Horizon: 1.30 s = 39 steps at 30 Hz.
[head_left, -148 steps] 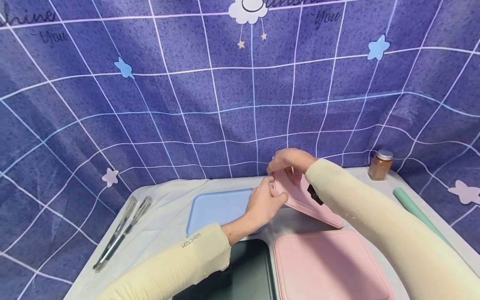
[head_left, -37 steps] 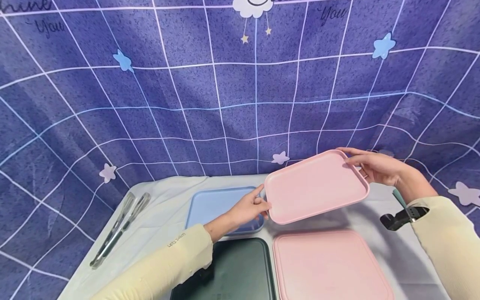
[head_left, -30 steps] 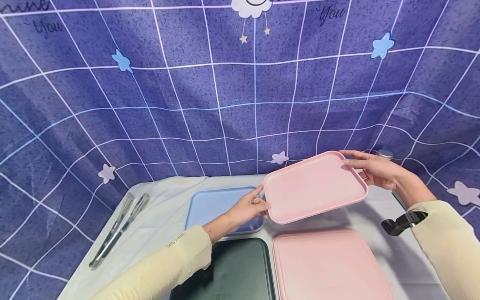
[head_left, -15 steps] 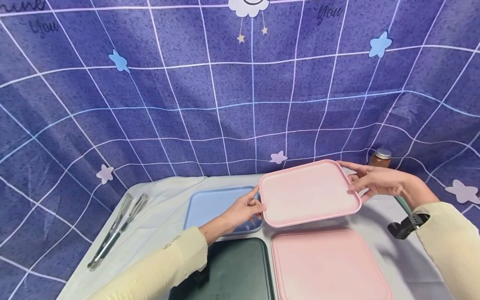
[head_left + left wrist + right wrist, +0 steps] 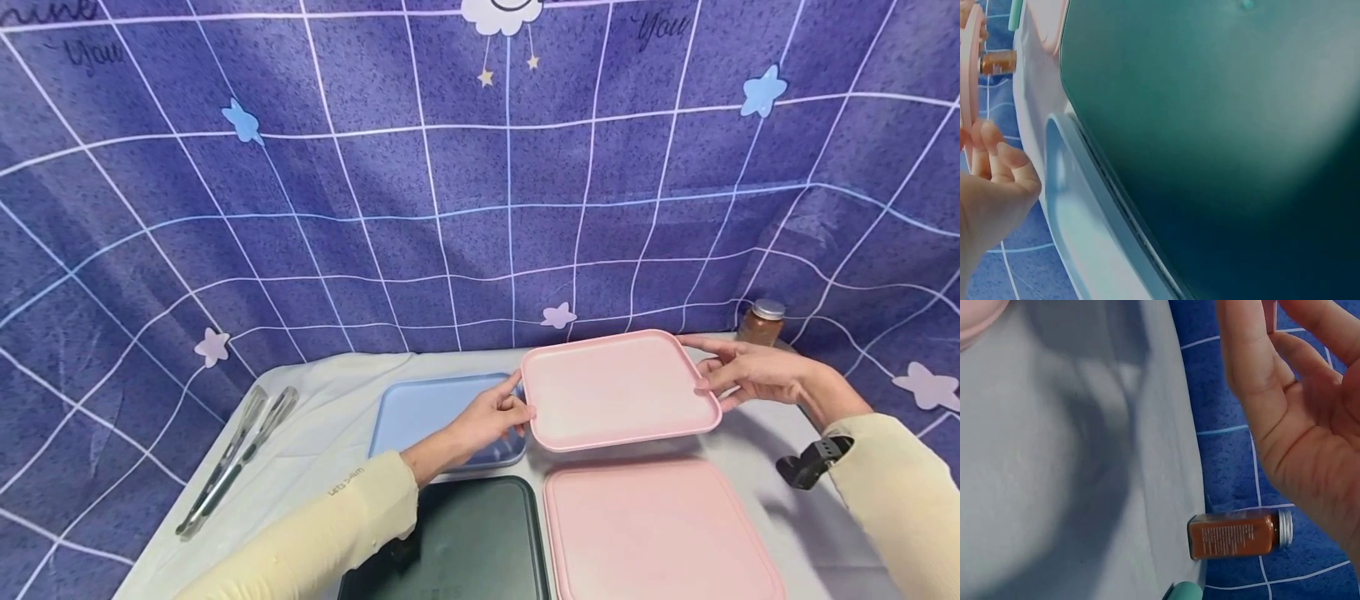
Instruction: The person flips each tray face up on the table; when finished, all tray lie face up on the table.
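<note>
A shallow pink tray (image 5: 618,392) with rounded corners is held up over the back of the table, its hollow side facing me. My left hand (image 5: 483,423) pinches its left edge between thumb and fingers. At the opposite end my right hand (image 5: 761,373) grips the right edge, thumb on the inner face. The left wrist view shows the tray's rim (image 5: 969,81) edge-on beside my left hand (image 5: 997,187). Only a sliver of the tray appears above the palm of my right hand (image 5: 1310,419) in the right wrist view.
A blue tray (image 5: 420,417) lies behind a dark green rectangular panel (image 5: 480,542). Right of that lies a pink rectangular panel with a grooved border (image 5: 663,533). Tongs (image 5: 236,462) lie at the left. A spice jar (image 5: 761,323) stands back right, near a green rod (image 5: 1185,591).
Several seconds ago the tray was tilted, with both hands near one corner; then the right hand moved to its right end. Over the last second the tray's right end came down slightly.
</note>
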Motion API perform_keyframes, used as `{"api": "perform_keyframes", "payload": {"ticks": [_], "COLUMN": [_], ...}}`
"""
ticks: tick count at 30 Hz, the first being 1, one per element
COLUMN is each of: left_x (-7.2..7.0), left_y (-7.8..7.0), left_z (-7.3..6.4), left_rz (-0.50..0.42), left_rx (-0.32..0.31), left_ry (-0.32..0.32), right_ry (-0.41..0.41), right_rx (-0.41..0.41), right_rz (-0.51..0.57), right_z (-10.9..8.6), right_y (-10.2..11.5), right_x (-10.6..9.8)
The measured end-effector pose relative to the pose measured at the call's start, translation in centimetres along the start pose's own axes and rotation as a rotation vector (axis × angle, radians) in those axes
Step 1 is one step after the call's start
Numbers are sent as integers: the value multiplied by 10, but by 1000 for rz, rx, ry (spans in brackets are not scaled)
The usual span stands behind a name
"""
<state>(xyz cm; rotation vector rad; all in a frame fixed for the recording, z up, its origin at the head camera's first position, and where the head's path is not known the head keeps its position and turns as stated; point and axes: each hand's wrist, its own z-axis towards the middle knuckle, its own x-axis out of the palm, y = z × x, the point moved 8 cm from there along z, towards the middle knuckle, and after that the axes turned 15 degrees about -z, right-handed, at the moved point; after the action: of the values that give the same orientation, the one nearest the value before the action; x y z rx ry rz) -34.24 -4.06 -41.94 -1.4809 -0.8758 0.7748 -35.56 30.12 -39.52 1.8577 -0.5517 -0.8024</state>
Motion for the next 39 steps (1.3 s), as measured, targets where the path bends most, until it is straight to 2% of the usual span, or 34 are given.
{"api": "perform_keyframes", "payload": {"ticks": [4,7,11,18,28,36,39], "left_x": [5,8,8,8,7,4,4], "left_y": [2,6,9,10,16,21,22], "left_z": [1,1,3,6,8,11,11], "left_rz": [10,17,26,41,22,5,-5], "left_rx": [-44,-67,-81,-82,-78,-153,-161], "left_ry": [64,81,87,95,40,98,104], "right_ry": [25,28,12,-8,-33,-25,-12], "right_rx": [26,58,92,99,120,134,142], "right_rz": [-26,-60,-83,-78,-98,-86,-77], "right_z": [-3,-5,-5,-3,1,2,3], "right_y": [-3,-9,-19,-28,-33,-40,-44], "right_x": [1,0,-1,-2,-2,0,2]}}
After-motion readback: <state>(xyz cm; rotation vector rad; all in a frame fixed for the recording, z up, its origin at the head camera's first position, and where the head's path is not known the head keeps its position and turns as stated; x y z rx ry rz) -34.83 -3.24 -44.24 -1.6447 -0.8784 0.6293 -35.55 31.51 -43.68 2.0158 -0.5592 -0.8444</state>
